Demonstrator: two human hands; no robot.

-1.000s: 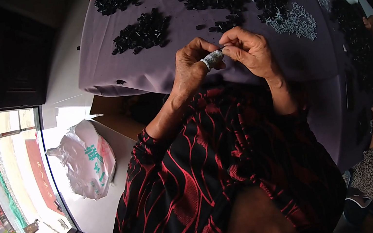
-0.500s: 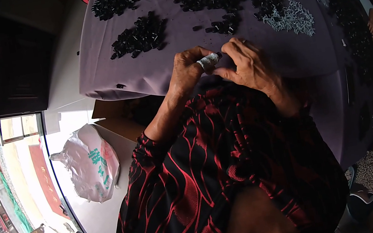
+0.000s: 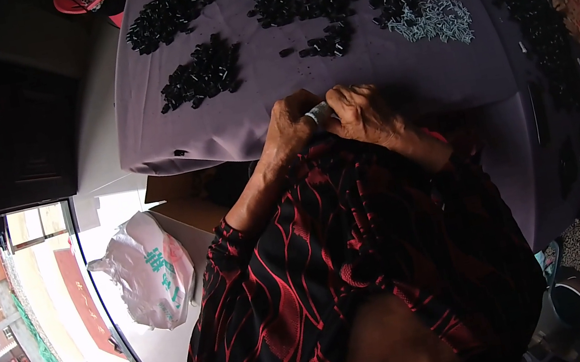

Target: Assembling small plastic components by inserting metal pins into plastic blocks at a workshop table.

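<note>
Heaps of small black parts (image 3: 202,74) and a pile of pale parts (image 3: 435,17) are spread over a purple-covered table (image 3: 396,82); a white plastic bag (image 3: 149,277) is seen on the floor.

Purple-clothed table (image 3: 365,76) bears black piece heaps (image 3: 200,77) and grey pieces (image 3: 435,17)

I see the bench (image 3: 381,81) under my fingers (image 3: 338,100) covered in a matt purple cloth, smooth with soft folds at its near edge. Pinched between my left hand (image 3: 288,124) and right hand (image 3: 363,111) is a small silvery piece (image 3: 317,113) with a dull metallic sheen. Beyond the fingers lie heaps of black pieces (image 3: 203,73), slightly glossy like plastic, and to the far right a pale grey heap (image 3: 435,17) with a faint glint. My sleeves (image 3: 332,250) are thin printed fabric. Down left of the fingers, a white plastic bag (image 3: 148,274) looks crinkled and shiny.
</note>
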